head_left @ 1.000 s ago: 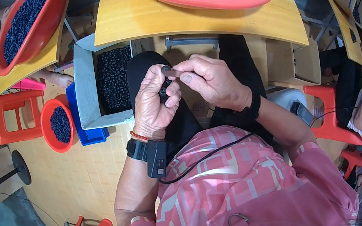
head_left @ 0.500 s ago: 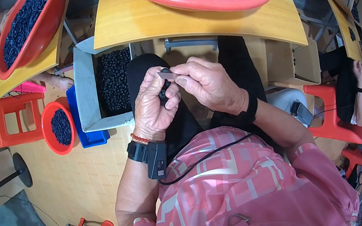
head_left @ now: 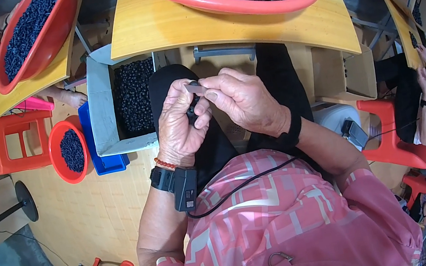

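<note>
My left hand [head_left: 176, 123] is closed around several small black round parts [head_left: 191, 112], which show between thumb and curled fingers. In my right hand [head_left: 249, 102] a thin flat grey blade [head_left: 195, 89] is pinched between thumb and fingers. The blade lies against a black part at my left thumb and fingertip. Both hands meet above my lap, just short of the table. Beyond them a large red basin [head_left: 236, 8] full of black ring-like parts stands on the yellow table [head_left: 173, 34]. How the blade's edge meets the part is too small to make out.
Left of my knee stands an open carton [head_left: 103, 115] of black parts, beside a blue tray [head_left: 110, 161] and a small red basin [head_left: 63, 173]. Another red basin [head_left: 39, 52] rests on the left table. Red stools [head_left: 391, 138] and people are on both sides.
My hands, the blade and the black parts stay almost in the same place. At the right, another person's arms and body have shifted slightly.
</note>
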The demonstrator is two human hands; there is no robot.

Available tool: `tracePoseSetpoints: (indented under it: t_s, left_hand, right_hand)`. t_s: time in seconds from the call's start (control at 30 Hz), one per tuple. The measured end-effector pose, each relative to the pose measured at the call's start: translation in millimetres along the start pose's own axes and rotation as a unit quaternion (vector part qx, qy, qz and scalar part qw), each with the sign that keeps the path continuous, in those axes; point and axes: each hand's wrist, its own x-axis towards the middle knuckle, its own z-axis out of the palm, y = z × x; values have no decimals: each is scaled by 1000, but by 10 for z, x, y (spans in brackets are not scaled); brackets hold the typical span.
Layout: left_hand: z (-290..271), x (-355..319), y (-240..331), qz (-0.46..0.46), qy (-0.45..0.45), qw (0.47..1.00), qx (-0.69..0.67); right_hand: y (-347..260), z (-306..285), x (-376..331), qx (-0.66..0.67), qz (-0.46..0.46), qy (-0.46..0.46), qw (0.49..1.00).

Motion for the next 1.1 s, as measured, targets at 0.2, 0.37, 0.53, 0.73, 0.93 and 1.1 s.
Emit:
tracePoseSetpoints:
  t_s: [0.2,0.37,0.53,0.73,0.93,1.1]
  left_hand:
    - [94,0,4,26,-20,999,31]
    - [149,-6,2,45,-30,998,44]
    - [77,-7,16,22,2,1000,12]
    - [106,-27,14,11,45,999,13]
    - [62,-25,-13,22,63,998,23]
    - [93,-25,-31,8,103,995,4]
  right_hand:
    - [100,-78,31,34,27,24,999]
    - [25,-216,28,104,130,36,985]
    - [-125,-51,91,189,102,3,977]
    - [-105,21,181,102,-7,13,995]
    - [-95,10,166,-65,-84,-7,994]
    - [-23,95,115,-9,-45,2,999]
